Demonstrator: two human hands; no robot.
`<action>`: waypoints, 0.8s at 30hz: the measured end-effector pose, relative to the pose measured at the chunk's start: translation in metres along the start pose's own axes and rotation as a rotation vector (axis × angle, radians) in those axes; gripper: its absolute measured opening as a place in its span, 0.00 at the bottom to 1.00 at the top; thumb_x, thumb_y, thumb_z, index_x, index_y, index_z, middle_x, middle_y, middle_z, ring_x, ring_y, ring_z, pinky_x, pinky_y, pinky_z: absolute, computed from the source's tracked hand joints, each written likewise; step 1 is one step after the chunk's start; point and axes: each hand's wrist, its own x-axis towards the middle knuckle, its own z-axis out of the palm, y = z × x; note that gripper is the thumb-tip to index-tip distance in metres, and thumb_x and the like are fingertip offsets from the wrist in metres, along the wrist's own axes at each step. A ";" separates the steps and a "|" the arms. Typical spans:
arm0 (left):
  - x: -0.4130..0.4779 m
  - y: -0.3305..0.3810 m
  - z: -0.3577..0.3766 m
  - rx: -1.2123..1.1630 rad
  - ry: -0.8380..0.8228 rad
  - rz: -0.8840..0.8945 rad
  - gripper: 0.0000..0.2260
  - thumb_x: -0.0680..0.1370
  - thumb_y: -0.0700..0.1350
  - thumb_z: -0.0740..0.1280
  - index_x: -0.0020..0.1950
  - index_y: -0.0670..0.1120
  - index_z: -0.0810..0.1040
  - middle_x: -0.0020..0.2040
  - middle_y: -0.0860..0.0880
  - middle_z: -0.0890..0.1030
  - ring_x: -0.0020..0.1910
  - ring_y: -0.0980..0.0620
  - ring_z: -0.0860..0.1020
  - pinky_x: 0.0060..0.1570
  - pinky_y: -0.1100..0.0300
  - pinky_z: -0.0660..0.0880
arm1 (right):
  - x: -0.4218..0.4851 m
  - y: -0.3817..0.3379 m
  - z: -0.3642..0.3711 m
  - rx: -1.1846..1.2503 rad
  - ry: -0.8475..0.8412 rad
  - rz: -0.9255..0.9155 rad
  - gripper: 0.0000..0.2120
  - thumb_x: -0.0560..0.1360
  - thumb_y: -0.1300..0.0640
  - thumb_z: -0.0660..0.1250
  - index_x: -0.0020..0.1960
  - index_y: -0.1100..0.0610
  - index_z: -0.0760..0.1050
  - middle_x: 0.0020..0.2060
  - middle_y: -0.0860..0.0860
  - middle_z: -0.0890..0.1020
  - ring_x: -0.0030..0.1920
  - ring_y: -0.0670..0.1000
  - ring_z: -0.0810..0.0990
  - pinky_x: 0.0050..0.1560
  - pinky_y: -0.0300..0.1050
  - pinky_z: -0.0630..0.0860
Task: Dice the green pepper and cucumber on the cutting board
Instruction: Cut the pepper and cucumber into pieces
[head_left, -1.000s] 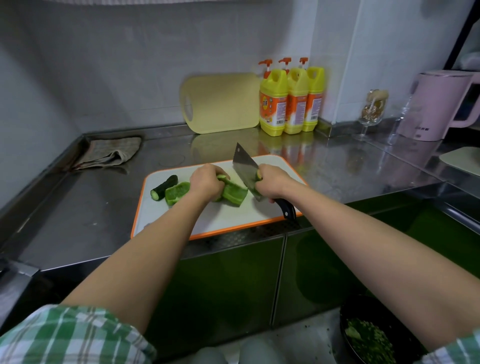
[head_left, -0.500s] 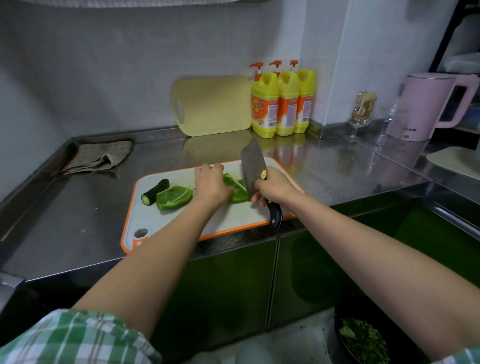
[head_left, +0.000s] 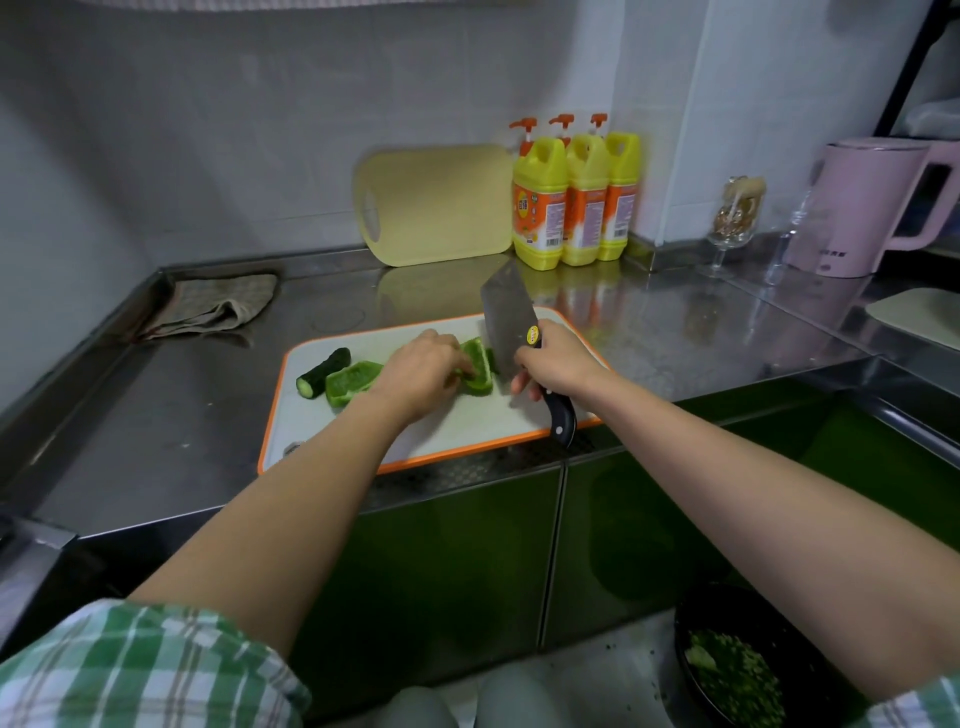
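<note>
left hand (head_left: 421, 374) fingers curl on green pepper piece (head_left: 480, 364), mid cutting board (head_left: 467, 423). right hand (head_left: 556, 364) clenches cleaver (head_left: 506, 317), blade raised just right of it. cucumber (head_left: 322, 371) at board's left, nearer left hand.

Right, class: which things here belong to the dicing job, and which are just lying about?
In use: cutting board, cleaver in right hand, green pepper held by left hand, cucumber.
Lying about: yellow board, detergent bottles, cloth, pink kettle, glass.

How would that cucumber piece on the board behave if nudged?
The cucumber piece is a short cylinder lying on its side, so it would probably roll. Its straight shape suggests it is stiff, not floppy. The cut end may be wet and slippery.
</note>
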 end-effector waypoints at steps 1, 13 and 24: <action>-0.003 -0.007 0.000 -0.031 0.028 0.003 0.12 0.76 0.39 0.67 0.57 0.49 0.83 0.57 0.47 0.78 0.58 0.44 0.73 0.53 0.54 0.71 | -0.001 -0.002 0.000 -0.008 0.000 -0.008 0.08 0.75 0.67 0.55 0.48 0.58 0.70 0.31 0.57 0.82 0.23 0.53 0.75 0.25 0.38 0.68; 0.003 -0.006 0.009 -0.053 -0.034 -0.471 0.25 0.80 0.62 0.57 0.55 0.40 0.78 0.56 0.37 0.78 0.57 0.37 0.72 0.53 0.49 0.68 | -0.016 -0.018 0.003 -0.186 -0.042 -0.014 0.07 0.74 0.66 0.54 0.46 0.55 0.67 0.33 0.58 0.83 0.23 0.52 0.75 0.26 0.38 0.69; 0.011 0.003 0.011 -0.267 -0.012 -0.628 0.13 0.75 0.51 0.69 0.53 0.43 0.79 0.53 0.42 0.81 0.55 0.39 0.76 0.51 0.53 0.71 | -0.018 -0.017 -0.002 -0.243 -0.052 -0.028 0.10 0.74 0.65 0.55 0.52 0.55 0.68 0.32 0.55 0.83 0.22 0.49 0.76 0.27 0.38 0.72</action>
